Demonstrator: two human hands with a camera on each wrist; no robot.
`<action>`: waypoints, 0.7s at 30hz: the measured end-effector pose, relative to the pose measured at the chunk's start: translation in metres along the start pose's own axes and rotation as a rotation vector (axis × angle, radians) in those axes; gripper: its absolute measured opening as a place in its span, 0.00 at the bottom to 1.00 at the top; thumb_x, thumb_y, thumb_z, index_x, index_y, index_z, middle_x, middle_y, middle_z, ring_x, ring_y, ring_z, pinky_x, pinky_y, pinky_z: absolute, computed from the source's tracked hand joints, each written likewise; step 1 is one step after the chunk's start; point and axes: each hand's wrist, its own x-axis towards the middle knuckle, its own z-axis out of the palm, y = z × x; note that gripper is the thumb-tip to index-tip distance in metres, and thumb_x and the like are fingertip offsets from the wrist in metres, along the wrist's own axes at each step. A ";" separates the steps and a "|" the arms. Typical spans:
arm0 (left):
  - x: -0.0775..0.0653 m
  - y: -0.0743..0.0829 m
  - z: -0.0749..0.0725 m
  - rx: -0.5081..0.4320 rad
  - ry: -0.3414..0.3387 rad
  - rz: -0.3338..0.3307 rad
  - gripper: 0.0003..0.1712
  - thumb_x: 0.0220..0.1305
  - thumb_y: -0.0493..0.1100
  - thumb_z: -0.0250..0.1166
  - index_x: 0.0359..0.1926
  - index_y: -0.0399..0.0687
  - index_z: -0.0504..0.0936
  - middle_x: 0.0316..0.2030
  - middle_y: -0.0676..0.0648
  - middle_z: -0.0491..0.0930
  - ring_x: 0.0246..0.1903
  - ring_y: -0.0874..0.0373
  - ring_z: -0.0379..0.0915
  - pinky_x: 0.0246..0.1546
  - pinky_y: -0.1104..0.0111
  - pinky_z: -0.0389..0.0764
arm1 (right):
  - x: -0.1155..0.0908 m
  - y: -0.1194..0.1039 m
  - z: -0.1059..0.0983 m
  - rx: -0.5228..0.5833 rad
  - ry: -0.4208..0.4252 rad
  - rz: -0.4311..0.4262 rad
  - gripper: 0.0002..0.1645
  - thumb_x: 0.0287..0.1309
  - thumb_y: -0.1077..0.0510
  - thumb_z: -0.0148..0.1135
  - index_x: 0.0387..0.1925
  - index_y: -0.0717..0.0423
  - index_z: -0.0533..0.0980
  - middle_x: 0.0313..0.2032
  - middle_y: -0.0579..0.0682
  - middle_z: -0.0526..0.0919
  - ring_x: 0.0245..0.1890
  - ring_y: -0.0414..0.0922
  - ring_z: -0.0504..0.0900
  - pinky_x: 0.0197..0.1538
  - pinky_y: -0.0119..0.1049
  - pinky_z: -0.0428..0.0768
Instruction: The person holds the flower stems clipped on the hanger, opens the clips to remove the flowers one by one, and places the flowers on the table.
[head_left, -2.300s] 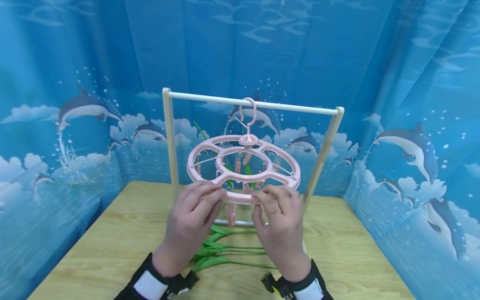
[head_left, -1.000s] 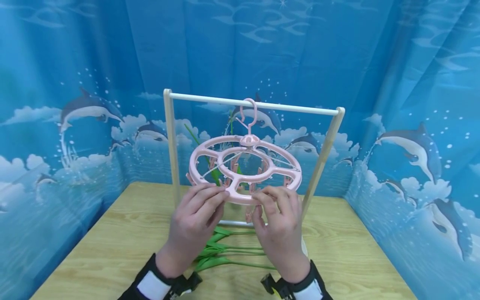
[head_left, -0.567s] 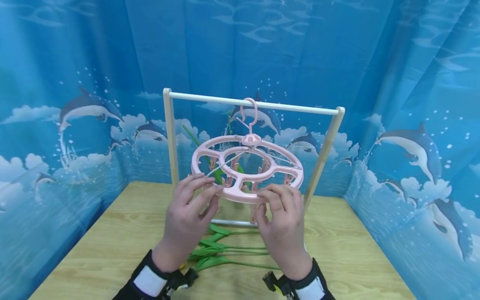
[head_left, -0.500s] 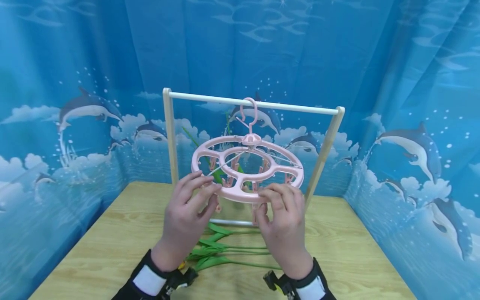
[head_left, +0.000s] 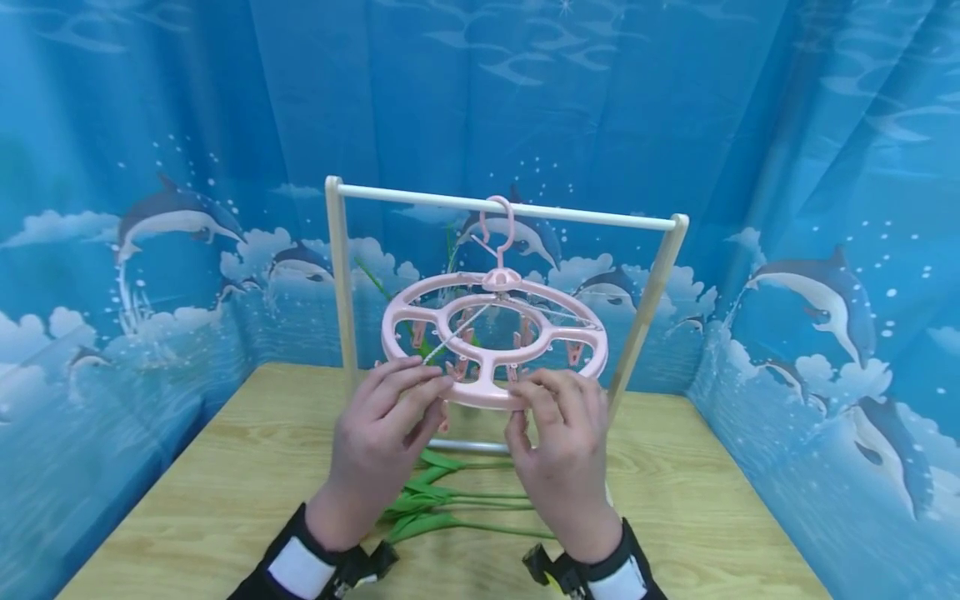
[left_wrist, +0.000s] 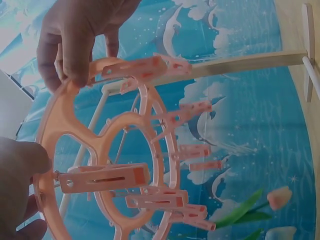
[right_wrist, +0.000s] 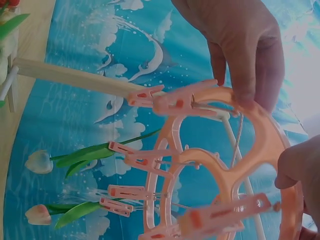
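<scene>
A pink round clip hanger [head_left: 487,390] hangs by its hook from a rack's crossbar, its front rim tipped toward me. My left hand [head_left: 384,433] pinches the front rim left of a spoke, thumb below and fingers on top. On the right side of that spoke, my right hand [head_left: 564,437] pinches the same rim. Pink clips [left_wrist: 102,178] dangle round the ring. Two artificial tulips hang head down from far clips in the right wrist view, one white [right_wrist: 40,161] and one pale pink [right_wrist: 38,215].
The wooden rack [head_left: 651,308] with a white crossbar [head_left: 420,197] stands on the wood-grain table [head_left: 247,467]. More tulips with green leaves [head_left: 423,523] lie under the hands, partly hidden by them. Blue dolphin-print curtains [head_left: 480,100] enclose the table.
The ring has turned, its front spoke moving rightward and the rear tulip stems leftward. My left hand shifted left along the rim, then came back right; my right hand stayed near its place.
</scene>
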 end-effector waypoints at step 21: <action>-0.002 -0.009 0.003 0.034 0.008 -0.025 0.16 0.63 0.32 0.76 0.52 0.43 0.91 0.54 0.40 0.90 0.58 0.43 0.86 0.63 0.57 0.89 | 0.001 0.007 0.000 0.009 0.012 0.002 0.17 0.51 0.70 0.68 0.44 0.60 0.84 0.46 0.57 0.88 0.48 0.58 0.81 0.55 0.53 0.77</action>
